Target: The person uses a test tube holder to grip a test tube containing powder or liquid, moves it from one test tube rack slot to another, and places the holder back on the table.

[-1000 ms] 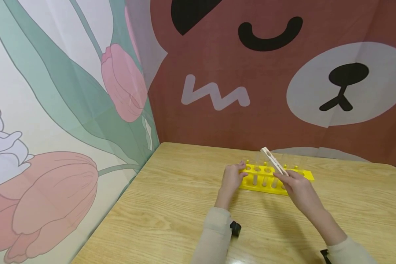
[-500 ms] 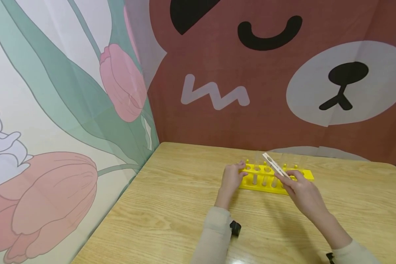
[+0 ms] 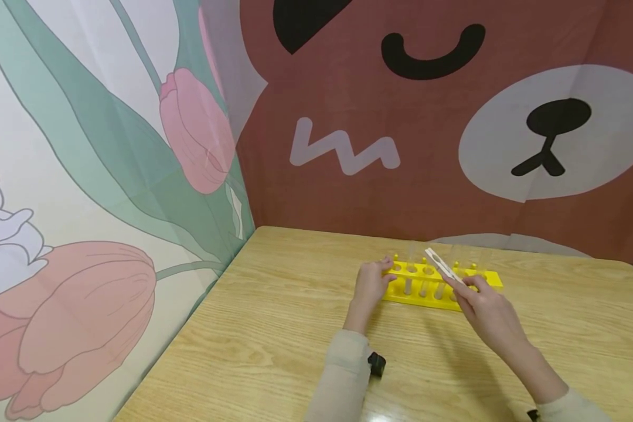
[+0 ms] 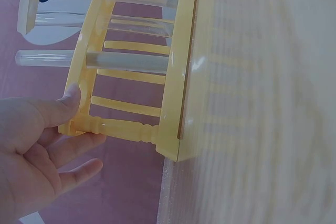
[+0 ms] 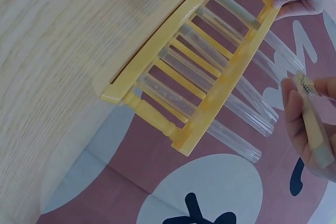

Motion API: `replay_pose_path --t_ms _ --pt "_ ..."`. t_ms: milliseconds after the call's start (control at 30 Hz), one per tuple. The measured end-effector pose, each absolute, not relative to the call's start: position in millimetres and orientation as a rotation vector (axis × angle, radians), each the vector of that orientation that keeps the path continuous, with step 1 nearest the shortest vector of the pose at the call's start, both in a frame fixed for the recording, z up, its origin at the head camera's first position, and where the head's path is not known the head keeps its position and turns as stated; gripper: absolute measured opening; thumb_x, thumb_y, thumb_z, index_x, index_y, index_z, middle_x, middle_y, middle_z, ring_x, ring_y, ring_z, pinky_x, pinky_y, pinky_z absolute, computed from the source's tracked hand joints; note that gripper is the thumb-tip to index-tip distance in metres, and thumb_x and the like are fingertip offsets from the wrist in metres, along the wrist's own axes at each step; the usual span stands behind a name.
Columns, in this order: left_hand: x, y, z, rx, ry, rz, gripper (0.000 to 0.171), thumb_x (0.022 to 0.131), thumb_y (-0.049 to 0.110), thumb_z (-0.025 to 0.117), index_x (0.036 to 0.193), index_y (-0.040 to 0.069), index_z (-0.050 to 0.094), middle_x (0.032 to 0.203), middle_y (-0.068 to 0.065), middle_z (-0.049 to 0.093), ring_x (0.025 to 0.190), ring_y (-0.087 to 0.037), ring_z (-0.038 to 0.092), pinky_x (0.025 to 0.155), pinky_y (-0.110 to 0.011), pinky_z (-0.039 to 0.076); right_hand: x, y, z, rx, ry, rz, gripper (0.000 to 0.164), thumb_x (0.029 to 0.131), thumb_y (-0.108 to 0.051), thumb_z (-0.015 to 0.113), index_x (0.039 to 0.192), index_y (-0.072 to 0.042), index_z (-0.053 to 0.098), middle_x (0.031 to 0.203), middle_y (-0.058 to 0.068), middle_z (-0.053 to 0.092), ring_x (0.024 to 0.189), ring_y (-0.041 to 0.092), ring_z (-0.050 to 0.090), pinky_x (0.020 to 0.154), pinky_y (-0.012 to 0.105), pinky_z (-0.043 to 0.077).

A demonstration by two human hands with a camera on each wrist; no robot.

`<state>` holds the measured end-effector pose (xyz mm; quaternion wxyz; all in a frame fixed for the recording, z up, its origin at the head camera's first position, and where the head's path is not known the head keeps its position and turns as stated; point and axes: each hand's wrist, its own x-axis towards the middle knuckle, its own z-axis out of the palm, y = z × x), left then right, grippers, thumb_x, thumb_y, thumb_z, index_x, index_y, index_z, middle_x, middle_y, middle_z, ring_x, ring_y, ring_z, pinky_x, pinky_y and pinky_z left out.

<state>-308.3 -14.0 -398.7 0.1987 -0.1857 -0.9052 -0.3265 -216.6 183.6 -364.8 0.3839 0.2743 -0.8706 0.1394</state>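
A yellow test tube rack (image 3: 419, 302) stands near the back of the table, holding several clear test tubes (image 4: 128, 62) upright. My left hand (image 3: 369, 284) grips the rack's left end, with the thumb on the top plate and fingers beneath it. In my right hand (image 3: 490, 310) I pinch a pale wooden test tube clamp (image 3: 439, 262) between thumb and fingers. The clamp slants up and to the left over the rack's middle. Its metal spring (image 5: 305, 86) shows close to the tubes' mouths in the right wrist view. The right hand hides part of the rack's right side.
The rack stands on a wood-grain table (image 3: 274, 328). Behind it hangs a brown cloth (image 3: 348, 205) printed with a bear face, and on the left a tulip-printed cloth (image 3: 100, 293). A dark wrist device (image 3: 377, 364) shows by the left sleeve.
My right hand has shifted slightly to the right, and the clamp's far end has dropped lower and to the right. The left hand and the rack have stayed in place.
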Motion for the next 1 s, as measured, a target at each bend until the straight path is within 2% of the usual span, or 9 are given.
replay_pose_path --t_ms 267,533,733,1000 --pt "-309.4 -13.3 -398.9 -0.503 -2.551 -0.894 0.034 0.077 0.019 0.066 0.11 0.007 0.063 0.113 -0.002 0.057 0.105 -0.01 0.053 0.083 -0.017 0.042 -215.1 187.5 -364.0 0.733 -2.158 0.329 0.062 0.095 -0.045 0.021 0.099 -0.003 0.067 0.075 0.008 0.053 0.055 0.014 0.043 0.04 0.025 0.037" --pt "-308.1 -12.6 -398.1 -0.485 -2.565 -0.903 0.034 0.077 0.019 0.066 0.109 0.007 0.063 0.114 -0.002 0.057 0.106 -0.01 0.053 0.083 -0.017 0.042 -209.6 191.2 -365.4 0.721 -2.181 0.328 0.064 0.094 -0.046 0.02 0.098 -0.004 0.068 0.073 0.004 0.052 0.056 0.013 0.041 0.039 0.022 0.034" --pt "-308.6 -11.6 -399.4 -0.482 -2.566 -0.894 0.034 0.077 0.019 0.066 0.108 0.007 0.064 0.114 -0.002 0.057 0.105 -0.01 0.054 0.083 -0.017 0.042 -203.7 196.4 -365.0 0.72 -2.177 0.326 0.062 0.094 -0.047 0.022 0.098 -0.005 0.068 0.075 0.005 0.056 0.056 0.016 0.047 0.038 0.023 0.036" --pt "-309.2 -12.3 -399.2 -0.484 -2.554 -0.877 0.033 0.077 0.019 0.066 0.108 0.007 0.064 0.113 -0.002 0.058 0.104 -0.01 0.054 0.082 -0.017 0.043 -200.1 199.6 -364.1 0.718 -2.186 0.299 0.064 0.093 -0.049 0.022 0.094 -0.005 0.068 0.073 0.005 0.056 0.053 0.014 0.046 0.037 0.022 0.035"
